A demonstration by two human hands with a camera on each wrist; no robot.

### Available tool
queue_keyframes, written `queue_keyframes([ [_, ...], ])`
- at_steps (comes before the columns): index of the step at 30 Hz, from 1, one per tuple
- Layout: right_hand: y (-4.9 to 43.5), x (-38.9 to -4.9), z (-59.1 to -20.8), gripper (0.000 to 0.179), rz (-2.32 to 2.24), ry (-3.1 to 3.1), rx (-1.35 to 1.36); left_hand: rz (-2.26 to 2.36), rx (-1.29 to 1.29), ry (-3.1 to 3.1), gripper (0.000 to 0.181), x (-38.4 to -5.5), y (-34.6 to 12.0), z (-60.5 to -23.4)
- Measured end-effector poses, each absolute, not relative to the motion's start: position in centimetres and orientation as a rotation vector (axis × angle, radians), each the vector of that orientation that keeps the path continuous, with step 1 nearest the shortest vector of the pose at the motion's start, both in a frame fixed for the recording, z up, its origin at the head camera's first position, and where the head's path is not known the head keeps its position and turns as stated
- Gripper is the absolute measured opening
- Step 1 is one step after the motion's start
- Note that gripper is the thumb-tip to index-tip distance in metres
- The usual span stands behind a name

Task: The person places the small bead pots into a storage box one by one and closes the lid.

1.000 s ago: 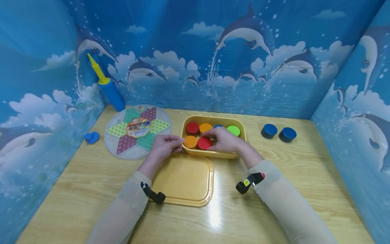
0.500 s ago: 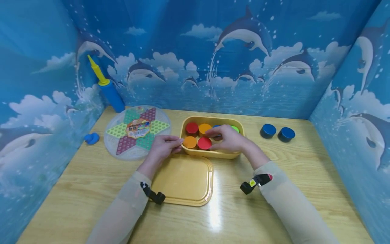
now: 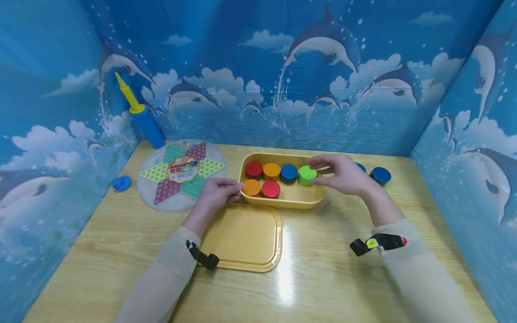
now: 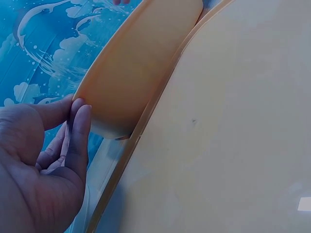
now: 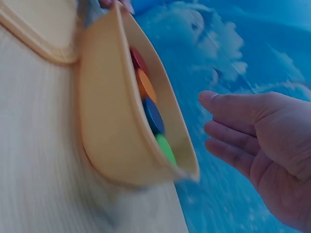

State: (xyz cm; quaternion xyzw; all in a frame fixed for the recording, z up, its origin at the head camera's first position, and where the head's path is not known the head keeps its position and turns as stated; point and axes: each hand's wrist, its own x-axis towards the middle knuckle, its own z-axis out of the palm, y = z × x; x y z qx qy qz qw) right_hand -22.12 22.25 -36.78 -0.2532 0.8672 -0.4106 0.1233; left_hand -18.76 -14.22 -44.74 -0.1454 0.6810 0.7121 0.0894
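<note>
My left hand (image 3: 216, 195) pinches the rim at the left end of a yellow plastic box (image 3: 299, 202); the left wrist view shows thumb and fingertips on that rim. Inside, a dark red disc (image 3: 254, 171), an orange disc (image 3: 271, 172), a blue disc (image 3: 289, 174) and a green disc (image 3: 308, 175) line the back. A second orange disc (image 3: 252, 188) and a bright red disc (image 3: 271, 189) sit in front at the left. Over the box's right end is my right hand (image 3: 345, 175), fingers loosely extended and holding nothing.
A flat yellow lid (image 3: 242, 237) lies before the box. Two blue discs stand to the right, one (image 3: 380, 176) in full view, the other (image 3: 361, 167) mostly behind my hand. At left are a star-patterned game board (image 3: 183, 175), a blue knobbed piece (image 3: 121, 183) and a blue-yellow pump (image 3: 139, 112).
My right hand has lifted out of the box and moved right, uncovering the blue and green discs. The left hand stays on the rim.
</note>
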Motion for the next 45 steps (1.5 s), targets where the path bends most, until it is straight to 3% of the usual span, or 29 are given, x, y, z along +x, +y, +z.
queue_keyframes([
  [10, 27.6, -22.8, -35.7, 0.053, -1.123, 2.732, -0.625, 2.109, -0.456, 2.035, 0.025, -19.0, -14.6, -44.9],
  [23, 32.2, -26.4, -38.0, 0.065, -0.87, 2.775, -0.401, 2.136, -0.421, 2.017, 0.024, -18.9, -14.6, -45.0],
  [36, 33.7, -28.2, -39.7, 0.079, -0.647, 2.698, -0.368, 2.12, -0.435, 2.021, 0.024, -18.8, -14.2, -44.6],
  [45, 33.7, -28.6, -40.5, 0.074, -0.614, 2.69, -0.391, 2.103, -0.447, 2.034, 0.025, -18.7, -14.3, -44.6],
])
